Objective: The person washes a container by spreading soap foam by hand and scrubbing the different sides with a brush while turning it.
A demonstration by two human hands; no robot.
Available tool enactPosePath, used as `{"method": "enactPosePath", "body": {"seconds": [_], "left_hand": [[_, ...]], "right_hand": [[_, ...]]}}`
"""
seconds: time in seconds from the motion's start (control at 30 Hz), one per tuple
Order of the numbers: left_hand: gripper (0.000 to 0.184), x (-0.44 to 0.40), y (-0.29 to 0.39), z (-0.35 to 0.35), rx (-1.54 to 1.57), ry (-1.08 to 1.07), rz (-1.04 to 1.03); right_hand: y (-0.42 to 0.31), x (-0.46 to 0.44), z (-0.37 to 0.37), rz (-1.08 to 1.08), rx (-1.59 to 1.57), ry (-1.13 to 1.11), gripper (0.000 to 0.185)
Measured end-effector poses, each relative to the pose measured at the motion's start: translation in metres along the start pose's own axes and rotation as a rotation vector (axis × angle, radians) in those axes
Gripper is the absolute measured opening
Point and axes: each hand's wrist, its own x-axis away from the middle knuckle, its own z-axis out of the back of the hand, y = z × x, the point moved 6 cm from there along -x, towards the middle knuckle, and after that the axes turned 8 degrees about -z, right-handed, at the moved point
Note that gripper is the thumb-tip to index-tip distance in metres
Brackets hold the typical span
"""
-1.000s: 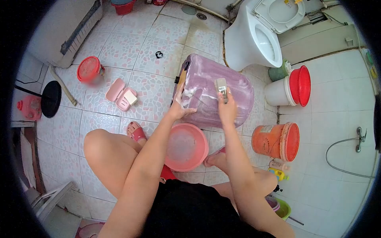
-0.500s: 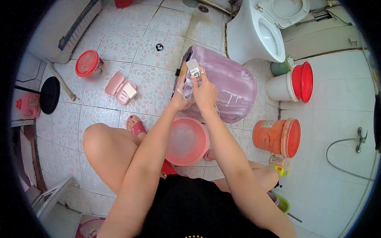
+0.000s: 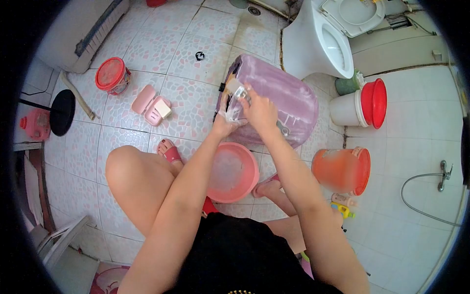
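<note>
A purple soft-looking bag (image 3: 289, 100), streaked with white suds, lies on the tiled floor ahead of me. My right hand (image 3: 260, 110) is closed on a small flat piece with a pale face and a shiny metal part (image 3: 236, 88), above the bag's left side. Its exact kind is unclear. My left hand (image 3: 226, 122), foamy, lies against the bag's left edge, thumb apart from the stretched fingers. A grey ring-shaped piece (image 3: 283, 129) shows beside my right wrist. Below my hands sits a pink basin (image 3: 252, 171) with cloudy water.
An open pink soap box (image 3: 142, 100) with a pale bar and a red-lidded tub (image 3: 111, 75) stand left. Right are a toilet (image 3: 313, 44), a white bucket (image 3: 345, 109), a red basin (image 3: 378, 103) and an orange bucket (image 3: 333, 169). A black ring (image 3: 199, 56) lies farther off.
The small metal piece has tilted and moved slightly left and down in my right hand. My right hand has shifted a little right and down, and my left thumb now shows apart from the fingers.
</note>
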Motion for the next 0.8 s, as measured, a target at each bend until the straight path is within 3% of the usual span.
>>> {"method": "enactPosePath", "body": {"seconds": [0.17, 0.23, 0.33, 0.47, 0.57, 0.63, 0.67, 0.8], "left_hand": [[0.11, -0.005, -0.011, 0.006, -0.254, 0.015, -0.1], [0.107, -0.001, -0.018, 0.011, -0.343, 0.009, -0.142], [0.106, -0.001, -0.036, 0.011, -0.122, -0.044, -0.011], [0.091, 0.001, -0.032, 0.011, -0.213, -0.057, 0.105], [0.097, 0.001, -0.048, 0.016, -0.335, -0.099, 0.044], [0.102, 0.004, -0.005, 0.01, -0.266, -0.074, -0.011], [0.115, -0.001, -0.028, 0.01, -0.069, -0.018, -0.095], [0.125, -0.002, -0.025, 0.011, -0.221, 0.026, -0.121]], "right_hand": [[-0.003, -0.002, 0.001, -0.081, -0.012, 0.032, 0.052], [-0.008, 0.022, -0.009, 0.007, -0.023, 0.019, 0.054], [-0.008, 0.068, -0.031, 0.068, -0.046, -0.041, 0.055], [-0.009, 0.073, -0.031, 0.136, 0.0, -0.036, 0.057], [-0.01, 0.044, -0.02, 0.114, -0.008, -0.11, 0.058], [-0.009, 0.021, -0.009, 0.053, 0.014, -0.134, 0.055], [-0.006, 0.009, -0.005, 0.022, 0.026, -0.148, 0.054], [0.005, -0.04, 0.017, -0.034, 0.033, 0.062, 0.052]]}}
